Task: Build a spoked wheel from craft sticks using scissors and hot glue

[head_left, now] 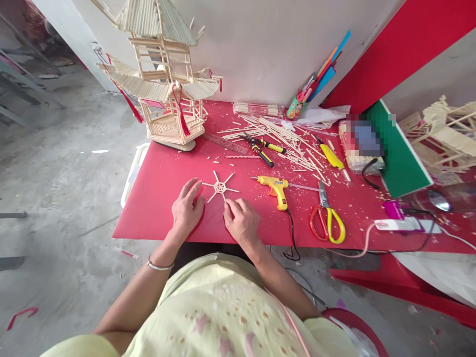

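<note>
Pale-yellow printed shirt (223, 312) lies nearest, below a flat, star-shaped wooden-stick frame (220, 187) on the smooth red worktop (148, 198); the right hand's (243, 220) fingers appear pinched on its near spoke tip, the left hand's (188, 209) spread beside its left spoke. Its hexagonal centre looks finished, six outer tips unjoined. Beyond it lie thin loose wooden sticks (277, 131), rightward a yellow plastic glue gun (276, 184), behind-left a tiered stick-built pagoda (137, 88).

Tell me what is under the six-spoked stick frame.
Red tabletop shows through the gaps in the stick frame. Whatever lies directly beneath its sticks, or beneath the right hand at one spoke's end, is covered.
</note>
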A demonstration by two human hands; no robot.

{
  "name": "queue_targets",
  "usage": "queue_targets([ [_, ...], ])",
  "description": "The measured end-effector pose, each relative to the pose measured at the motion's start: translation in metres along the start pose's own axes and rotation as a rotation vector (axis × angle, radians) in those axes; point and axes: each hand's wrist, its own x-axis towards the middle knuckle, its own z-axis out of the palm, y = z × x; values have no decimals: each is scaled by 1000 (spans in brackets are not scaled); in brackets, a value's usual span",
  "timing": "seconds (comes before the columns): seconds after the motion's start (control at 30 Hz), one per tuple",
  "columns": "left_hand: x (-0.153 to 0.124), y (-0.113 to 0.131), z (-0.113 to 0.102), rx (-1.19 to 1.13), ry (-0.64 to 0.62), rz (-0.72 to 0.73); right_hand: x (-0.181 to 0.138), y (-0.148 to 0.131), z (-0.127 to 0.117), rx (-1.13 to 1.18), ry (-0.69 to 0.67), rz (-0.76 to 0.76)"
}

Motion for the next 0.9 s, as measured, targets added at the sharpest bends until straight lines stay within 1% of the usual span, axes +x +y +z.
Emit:
queue_targets([
  [0.1,7,0,1,132,-115,82,0,0,1,-16,-3,-3],
  [0.2,9,-3,3,137,-160,119,0,-1,0,-18,0,7],
  [0.4,-1,-7,0,-47,-67,98,0,0,-2,32,15,17],
  [0.57,-1,-7,-1,-90,-28,61,2,1,-10,69,-12,-12],
  [0.67,0,-8,0,-112,-27,68,7,2,-25,77,-89,-44],
  [0.77,0,-8,-1,-130,-18,55,17,9,-51,97,-196,-70],
  [0.83,0,-7,-2,-150,0,42,28,21,-72,129,-249,-74],
  [0.9,1,-5,-4,-177,24,27,44,43,-93,146,-255,-37],
])
